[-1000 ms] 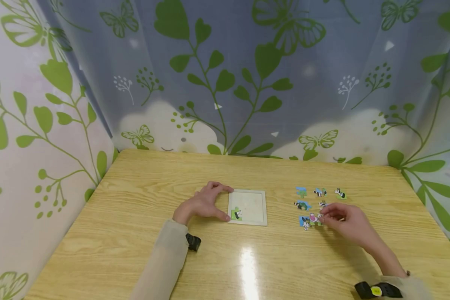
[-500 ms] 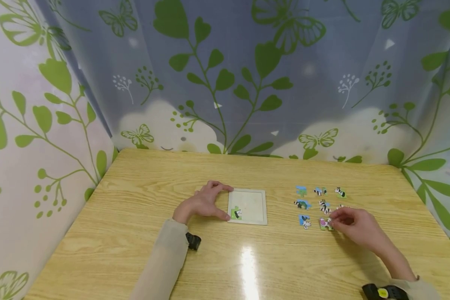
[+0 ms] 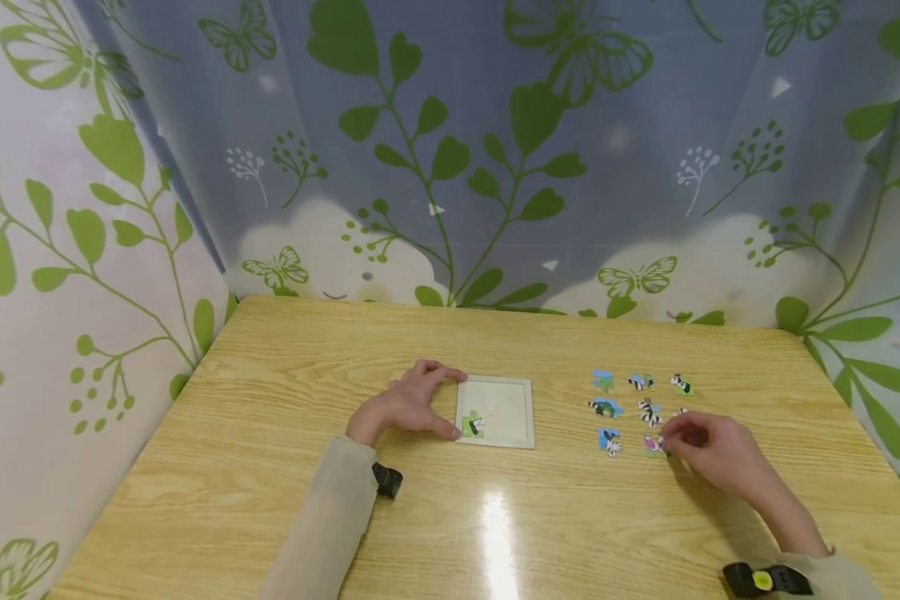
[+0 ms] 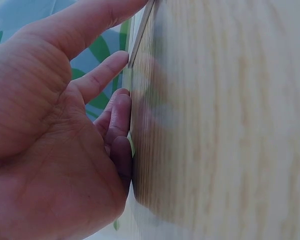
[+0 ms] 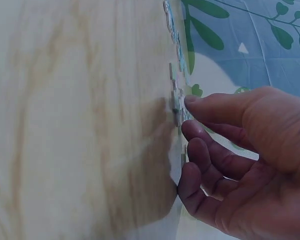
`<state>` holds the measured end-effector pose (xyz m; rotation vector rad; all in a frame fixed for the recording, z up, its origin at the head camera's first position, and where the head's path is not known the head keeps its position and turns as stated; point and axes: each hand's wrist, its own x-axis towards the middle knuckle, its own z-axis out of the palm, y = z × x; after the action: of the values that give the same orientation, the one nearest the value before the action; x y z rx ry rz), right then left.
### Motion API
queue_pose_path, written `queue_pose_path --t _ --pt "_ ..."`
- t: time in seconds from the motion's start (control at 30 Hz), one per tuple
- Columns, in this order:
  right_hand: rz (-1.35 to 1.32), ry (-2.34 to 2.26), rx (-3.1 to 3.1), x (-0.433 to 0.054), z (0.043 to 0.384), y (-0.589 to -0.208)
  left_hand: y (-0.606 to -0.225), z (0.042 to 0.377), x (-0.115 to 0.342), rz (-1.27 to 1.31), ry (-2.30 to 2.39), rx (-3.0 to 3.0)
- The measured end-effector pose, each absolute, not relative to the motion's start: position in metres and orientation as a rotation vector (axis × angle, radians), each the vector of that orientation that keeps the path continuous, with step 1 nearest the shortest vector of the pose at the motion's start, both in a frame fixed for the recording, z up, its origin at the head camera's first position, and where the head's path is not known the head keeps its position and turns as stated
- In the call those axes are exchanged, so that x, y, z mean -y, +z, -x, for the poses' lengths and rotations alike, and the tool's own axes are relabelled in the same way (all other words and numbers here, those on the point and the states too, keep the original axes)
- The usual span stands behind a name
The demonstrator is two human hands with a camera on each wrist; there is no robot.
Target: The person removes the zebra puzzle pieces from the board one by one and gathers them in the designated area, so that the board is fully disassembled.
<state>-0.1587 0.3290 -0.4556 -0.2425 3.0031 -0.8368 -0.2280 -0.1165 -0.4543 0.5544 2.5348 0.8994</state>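
Observation:
A square, pale puzzle tray (image 3: pixel 496 444) lies on the table. My left hand (image 3: pixel 408 404) is at its left side, thumb at the near corner and index finger at the far corner. One green puzzle piece with a black-and-white print (image 3: pixel 473 426) sits in the tray's near left corner. To the right, my right hand (image 3: pixel 716 450) pinches a pink-and-green puzzle piece (image 3: pixel 652 444) close over the tabletop, between thumb and fingertips. In the right wrist view the thumb (image 5: pixel 215 110) meets the edge of a piece, and the other fingers curl below it.
Several loose puzzle pieces lie in rough rows beyond and beside the right hand, among them a tree piece (image 3: pixel 603 382), a striped one (image 3: pixel 648 412) and a cow-like one (image 3: pixel 680 384). One is partly hidden behind the hand. A patterned curtain (image 3: pixel 450 167) stands behind the wooden table (image 3: pixel 307 350).
My right hand has moved right with the pink-and-green piece, away from the blue piece it overlapped, and turned it slightly. The left hand and tray have stayed in place.

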Motion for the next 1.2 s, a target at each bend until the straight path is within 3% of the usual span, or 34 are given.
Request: queue_pose_path --t 1.2 --pt "0.549 -1.197 -2.840 -0.211 0.185 -0.454 -0.456 0.229 0.117 -0.566 0.892 -2.539"
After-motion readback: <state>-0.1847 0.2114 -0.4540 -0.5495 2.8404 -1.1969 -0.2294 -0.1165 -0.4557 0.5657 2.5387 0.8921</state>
